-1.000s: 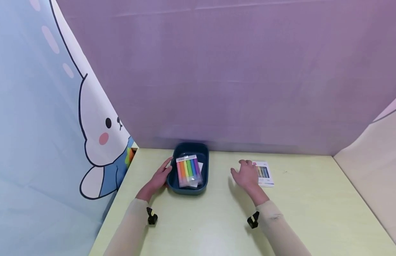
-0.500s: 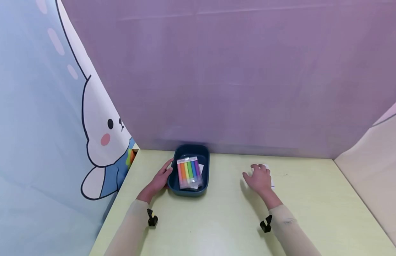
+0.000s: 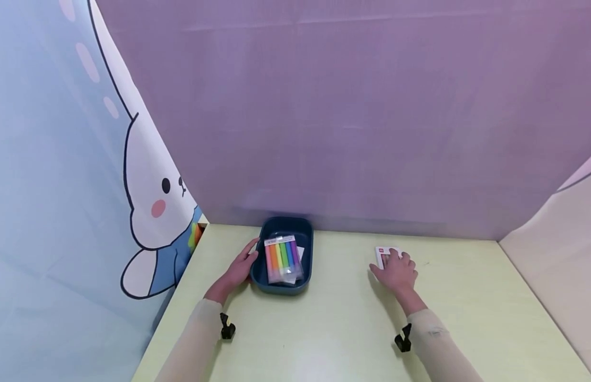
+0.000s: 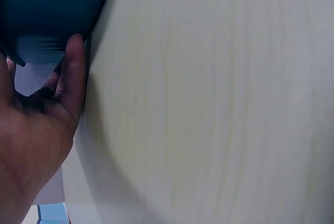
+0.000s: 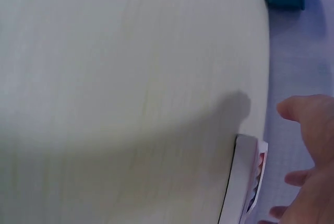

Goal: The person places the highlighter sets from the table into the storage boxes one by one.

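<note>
My left hand [image 3: 237,269] lies along the left side of a dark blue plastic bin [image 3: 308,260], its fingers fairly straight against the outer wall. In the left wrist view, a fingertip reaches the lower corner of the bin [image 4: 52,10]. Inside the bin sits a clear pack of rainbow-coloured markers [image 3: 282,260], over a white item [image 3: 300,251]. Over on the right, my right hand [image 3: 398,273] hovers with spread fingers above a white box with a window [image 3: 382,251], covering much of it. The right wrist view has the box [image 5: 242,177] flat on the table, apart from the thumb.
The pale wooden table [image 3: 333,307] meets a purple cloth backdrop [image 3: 353,132] just behind the bin. A blue curtain with a cartoon rabbit [image 3: 147,212] hangs at the left, and a cream cloth [image 3: 563,239] borders the right.
My right hand has moved rightward and slightly nearer me, crossing over the white box from its left side. My left hand has stayed at the bin. The head view has shifted slightly.
</note>
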Action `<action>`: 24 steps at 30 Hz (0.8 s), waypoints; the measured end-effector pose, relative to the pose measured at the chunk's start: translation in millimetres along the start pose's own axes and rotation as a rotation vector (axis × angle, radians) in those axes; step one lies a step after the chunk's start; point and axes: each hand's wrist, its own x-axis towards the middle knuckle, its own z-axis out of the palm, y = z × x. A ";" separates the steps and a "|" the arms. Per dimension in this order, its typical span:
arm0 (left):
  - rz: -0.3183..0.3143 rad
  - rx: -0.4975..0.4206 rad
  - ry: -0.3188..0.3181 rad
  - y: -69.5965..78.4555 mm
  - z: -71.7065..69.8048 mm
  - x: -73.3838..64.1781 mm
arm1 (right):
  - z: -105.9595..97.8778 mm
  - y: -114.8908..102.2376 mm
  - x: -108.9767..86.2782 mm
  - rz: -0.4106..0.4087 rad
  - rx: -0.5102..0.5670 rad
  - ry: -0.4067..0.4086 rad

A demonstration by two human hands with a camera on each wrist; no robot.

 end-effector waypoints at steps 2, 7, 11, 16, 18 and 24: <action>-0.003 0.002 -0.008 -1.0 0.7 -0.3 | 1.1 3.6 -1.0 0.023 -0.028 -0.017; -0.011 -0.006 0.018 -0.7 2.0 1.2 | 4.0 9.1 -1.3 0.046 -0.043 -0.057; 0.009 0.005 0.014 1.6 5.1 4.8 | 5.1 11.5 -0.8 0.059 -0.044 -0.048; 0.035 0.086 0.055 0.5 7.2 4.3 | 10.2 14.2 -1.8 0.075 -0.046 -0.063; 0.024 0.104 0.080 -0.6 7.1 2.4 | 13.2 15.6 -2.1 0.085 -0.043 -0.084; 0.041 0.108 0.092 0.4 5.1 0.9 | 19.2 17.7 3.4 0.085 -0.035 -0.057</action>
